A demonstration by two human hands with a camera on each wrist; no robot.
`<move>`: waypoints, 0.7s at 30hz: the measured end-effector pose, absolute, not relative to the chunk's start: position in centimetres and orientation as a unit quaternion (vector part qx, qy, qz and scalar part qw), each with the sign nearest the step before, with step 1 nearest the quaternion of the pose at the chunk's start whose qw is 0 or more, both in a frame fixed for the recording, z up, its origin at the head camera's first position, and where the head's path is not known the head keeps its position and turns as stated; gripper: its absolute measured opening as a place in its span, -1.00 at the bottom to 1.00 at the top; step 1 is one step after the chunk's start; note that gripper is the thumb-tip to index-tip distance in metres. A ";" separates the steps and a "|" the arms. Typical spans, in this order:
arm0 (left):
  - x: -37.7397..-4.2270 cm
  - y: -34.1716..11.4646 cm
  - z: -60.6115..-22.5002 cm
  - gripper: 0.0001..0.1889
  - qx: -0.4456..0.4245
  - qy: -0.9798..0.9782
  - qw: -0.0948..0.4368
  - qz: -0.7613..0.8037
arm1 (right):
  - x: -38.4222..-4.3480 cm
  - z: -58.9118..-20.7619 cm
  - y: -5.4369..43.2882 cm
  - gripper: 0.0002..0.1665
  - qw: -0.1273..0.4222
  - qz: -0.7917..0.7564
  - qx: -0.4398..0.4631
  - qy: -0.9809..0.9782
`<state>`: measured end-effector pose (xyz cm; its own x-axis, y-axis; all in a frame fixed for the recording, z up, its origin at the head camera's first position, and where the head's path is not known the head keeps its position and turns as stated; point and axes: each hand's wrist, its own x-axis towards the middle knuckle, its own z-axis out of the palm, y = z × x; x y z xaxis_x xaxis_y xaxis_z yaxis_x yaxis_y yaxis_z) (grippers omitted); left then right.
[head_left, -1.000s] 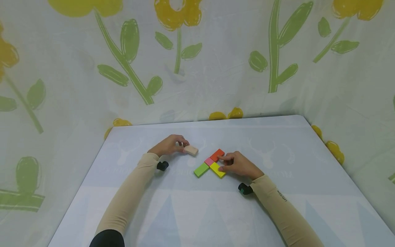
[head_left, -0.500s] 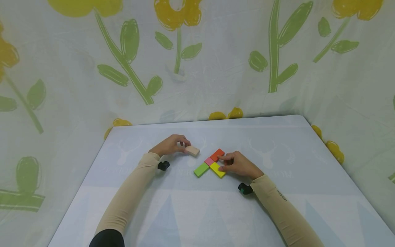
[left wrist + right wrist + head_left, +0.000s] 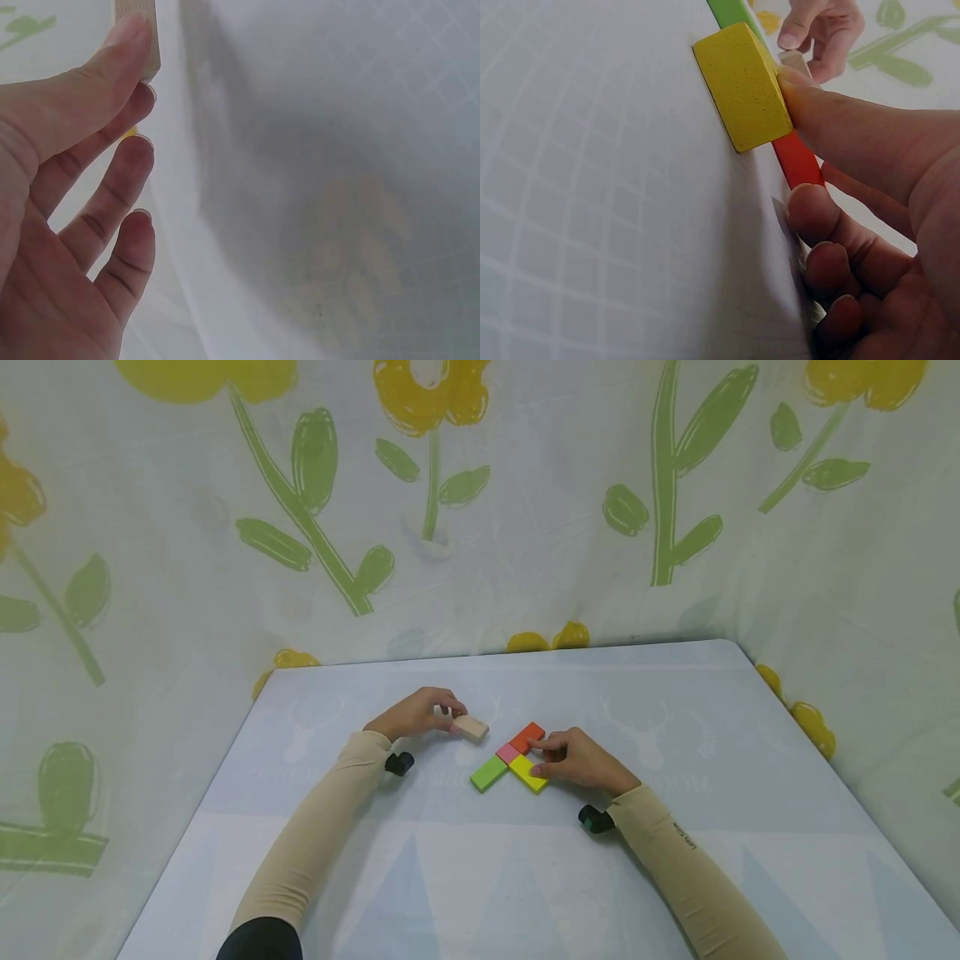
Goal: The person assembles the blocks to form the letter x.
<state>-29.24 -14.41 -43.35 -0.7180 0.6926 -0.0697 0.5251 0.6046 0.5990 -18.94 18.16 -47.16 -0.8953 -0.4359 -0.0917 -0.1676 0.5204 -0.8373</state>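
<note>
My left hand [image 3: 415, 712] pinches a plain wooden block [image 3: 471, 728] by its near end, thumb on one side; the left wrist view shows the thumb on the bare wood [image 3: 155, 56]. To the right, a red block [image 3: 528, 737], a small pink block [image 3: 507, 753], a green block [image 3: 490, 773] and a yellow block [image 3: 529, 774] lie edge to edge on the table. My right hand [image 3: 585, 762] rests at this group, thumb on the yellow block and index finger at the red one. Its other fingers are loosely bent in the right wrist view.
The blocks lie on a pale patterned tabletop [image 3: 480, 893]. A hanging cloth [image 3: 540, 510] with printed yellow flowers stands behind the table and along both sides. Dark wrist cameras [image 3: 596, 818] sit under each wrist.
My left hand has moved slightly right with the wooden block, bringing it closer to the coloured blocks. The right hand and the coloured group have stayed in place.
</note>
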 end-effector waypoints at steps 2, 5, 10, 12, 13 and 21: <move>-29.2 -14.3 -43.3 -0.68 0.343 0.885 0.151 0.279 | -19.0 -47.2 18.2 -0.36 0.148 -0.457 -0.173 0.860; -29.1 -14.1 -43.3 -0.68 0.343 0.885 0.153 0.275 | -19.0 -47.2 18.2 -0.35 0.150 -0.458 -0.171 0.859; -29.1 -13.9 -43.2 -0.68 0.348 0.884 0.155 0.270 | -18.9 -47.1 18.2 -0.35 0.149 -0.459 -0.170 0.859; -29.1 -13.8 -43.2 -0.68 0.349 0.884 0.157 0.269 | -19.0 -47.1 18.2 -0.35 0.149 -0.458 -0.170 0.860; -29.1 -13.7 -43.2 -0.68 0.349 0.883 0.158 0.269 | -19.0 -47.1 18.2 -0.35 0.149 -0.458 -0.172 0.859; -29.1 -13.4 -43.4 -0.67 0.346 0.885 0.168 0.264 | -19.0 -47.1 18.2 -0.38 0.149 -0.455 -0.175 0.860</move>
